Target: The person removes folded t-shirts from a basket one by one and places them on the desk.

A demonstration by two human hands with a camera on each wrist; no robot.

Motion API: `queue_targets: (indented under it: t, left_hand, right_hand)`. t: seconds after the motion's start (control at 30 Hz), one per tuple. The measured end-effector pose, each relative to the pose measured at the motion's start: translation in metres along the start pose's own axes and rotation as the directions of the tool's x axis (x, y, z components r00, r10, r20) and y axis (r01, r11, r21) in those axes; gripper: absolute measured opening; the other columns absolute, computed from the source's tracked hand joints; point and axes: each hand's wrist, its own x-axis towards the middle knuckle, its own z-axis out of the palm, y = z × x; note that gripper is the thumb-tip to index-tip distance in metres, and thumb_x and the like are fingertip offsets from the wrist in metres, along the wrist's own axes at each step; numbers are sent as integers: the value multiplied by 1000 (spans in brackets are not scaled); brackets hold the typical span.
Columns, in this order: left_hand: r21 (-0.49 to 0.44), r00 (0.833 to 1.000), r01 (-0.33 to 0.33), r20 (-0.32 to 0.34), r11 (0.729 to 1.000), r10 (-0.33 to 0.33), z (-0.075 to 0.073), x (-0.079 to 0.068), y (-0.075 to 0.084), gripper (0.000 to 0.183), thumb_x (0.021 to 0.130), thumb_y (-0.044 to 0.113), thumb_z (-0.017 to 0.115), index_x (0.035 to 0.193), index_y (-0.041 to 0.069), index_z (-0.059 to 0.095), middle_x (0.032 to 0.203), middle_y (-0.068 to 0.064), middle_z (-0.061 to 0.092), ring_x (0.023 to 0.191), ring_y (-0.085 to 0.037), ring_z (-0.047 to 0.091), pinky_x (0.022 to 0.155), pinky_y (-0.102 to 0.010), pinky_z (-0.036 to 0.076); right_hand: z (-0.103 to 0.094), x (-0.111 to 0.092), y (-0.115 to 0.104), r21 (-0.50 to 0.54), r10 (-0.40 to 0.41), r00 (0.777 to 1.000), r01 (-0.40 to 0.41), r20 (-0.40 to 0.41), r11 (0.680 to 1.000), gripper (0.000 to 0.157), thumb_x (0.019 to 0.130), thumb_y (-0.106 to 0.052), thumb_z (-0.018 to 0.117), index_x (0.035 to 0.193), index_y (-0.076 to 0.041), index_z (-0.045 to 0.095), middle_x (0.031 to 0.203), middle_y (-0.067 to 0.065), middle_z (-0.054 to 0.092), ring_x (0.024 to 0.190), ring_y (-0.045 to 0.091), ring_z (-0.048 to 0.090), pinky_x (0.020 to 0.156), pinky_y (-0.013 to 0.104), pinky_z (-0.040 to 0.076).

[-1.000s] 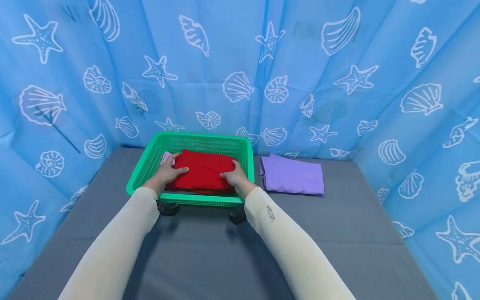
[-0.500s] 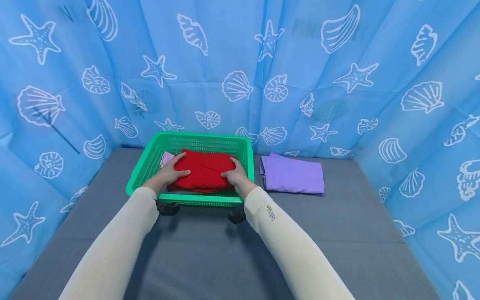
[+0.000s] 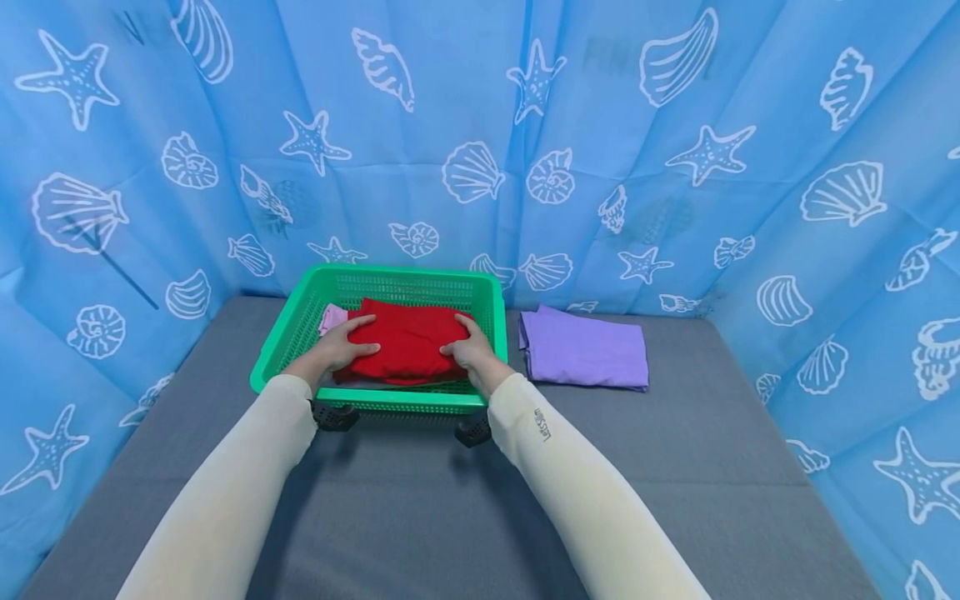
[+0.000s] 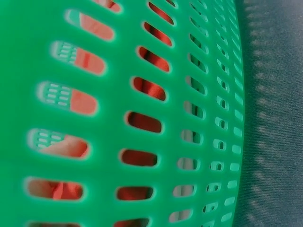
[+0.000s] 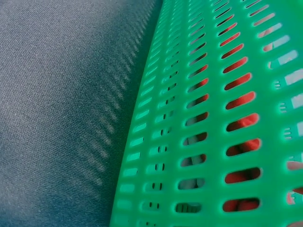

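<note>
A folded red cloth (image 3: 408, 337) lies inside a green slotted plastic basket (image 3: 405, 400). My left hand (image 3: 333, 348) grips the cloth's left end, thumb on its top. At the opposite end, my right hand (image 3: 472, 350) holds it in the same way. Tucked by the left fingers is a small pink cloth (image 3: 332, 318), and a greyish layer shows under the red one. Both wrist views look at the basket's near wall (image 4: 109, 118) from outside, with red fabric (image 5: 241, 123) behind the slots.
Right of the basket, a folded purple cloth (image 3: 585, 348) lies on the grey-covered table (image 3: 405, 508). A blue curtain (image 3: 435, 125) with white shells and starfish hangs behind and along both sides. Black wrist mounts (image 3: 333, 417) hang just in front of the basket's near rim.
Both hands stay at the red cloth's ends. Their fingers have shifted slightly on it, and the basket and purple cloth have not moved.
</note>
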Motion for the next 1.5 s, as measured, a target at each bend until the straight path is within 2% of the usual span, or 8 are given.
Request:
queue_targets:
  t: [0.33, 0.63, 0.8, 1.0, 1.07, 1.27, 1.4, 1.5]
  left_hand:
    - [-73, 999, 34, -22, 997, -36, 1, -5, 4, 72, 97, 21, 62, 158, 24, 24, 161, -23, 12, 139, -41, 26, 102, -47, 46]
    - [-101, 998, 42, -36, 994, -45, 0, -8, 4, 73, 96, 21, 64, 158, 25, 25, 160, -23, 15, 130, -37, 34, 90, -38, 50]
    - [-118, 999, 29, -41, 993, -34, -2, -9, 5, 72, 96, 20, 62, 158, 25, 25, 158, -23, 18, 127, -36, 38, 87, -34, 49]
    - [-148, 997, 35, -56, 988, -44, -3, -9, 5, 74, 95, 21, 64, 158, 26, 25, 157, -23, 20, 124, -36, 42, 85, -33, 51]
    - [-155, 997, 34, -59, 987, -44, -4, -9, 5, 74, 95, 22, 64, 158, 27, 24, 159, -22, 18, 124, -35, 42, 83, -32, 51]
    - [-206, 997, 31, -60, 978, -45, -5, -10, 4, 77, 94, 21, 65, 158, 27, 23, 160, -22, 13, 131, -38, 35, 92, -40, 50]
    - [-245, 997, 43, -50, 969, -57, -8, -13, 4, 83, 91, 20, 69, 158, 27, 21, 159, -22, 16, 136, -41, 29, 100, -48, 48]
    - [-252, 997, 42, -50, 967, -57, -12, -16, 4, 84, 91, 21, 69, 158, 28, 21, 160, -21, 13, 135, -41, 31, 98, -46, 50]
  right_hand:
    - [-2, -1, -1, 26, 1, 1000, -1, 2, 1000, 72, 92, 5, 59, 153, -26, 36, 161, 12, 22, 107, 23, 44, 61, 25, 35]
    - [-1, 0, -1, 64, 3, 1000, -3, 1, 998, 72, 92, 8, 57, 152, -29, 39, 162, 9, 20, 66, 13, 35, 54, 24, 27]
    - [-2, 0, -1, 74, -17, 1000, 17, 0, 997, 72, 92, 8, 58, 152, -29, 39, 162, 8, 20, 101, 19, 43, 55, 23, 30]
    - [-2, 0, -1, 84, -27, 1000, 27, -5, 996, 71, 92, 6, 59, 150, -31, 41, 163, 7, 19, 96, 21, 42, 55, 25, 30]
    - [-2, 0, -1, 89, -28, 1000, 29, -5, 996, 72, 92, 6, 60, 150, -31, 41, 163, 6, 18, 103, 21, 42, 57, 24, 33]
    - [-3, 0, -3, 112, -20, 1000, 20, -2, 993, 73, 90, 6, 61, 150, -31, 42, 164, 6, 16, 142, 29, 27, 84, 29, 50]
    - [-2, 0, -3, 129, -20, 1000, 21, -11, 991, 73, 89, 5, 63, 149, -31, 43, 163, 7, 18, 144, 30, 24, 98, 38, 50]
    - [-1, 0, -4, 152, -20, 1000, 21, -9, 988, 73, 89, 4, 64, 149, -31, 44, 162, 7, 20, 143, 31, 26, 101, 40, 49]
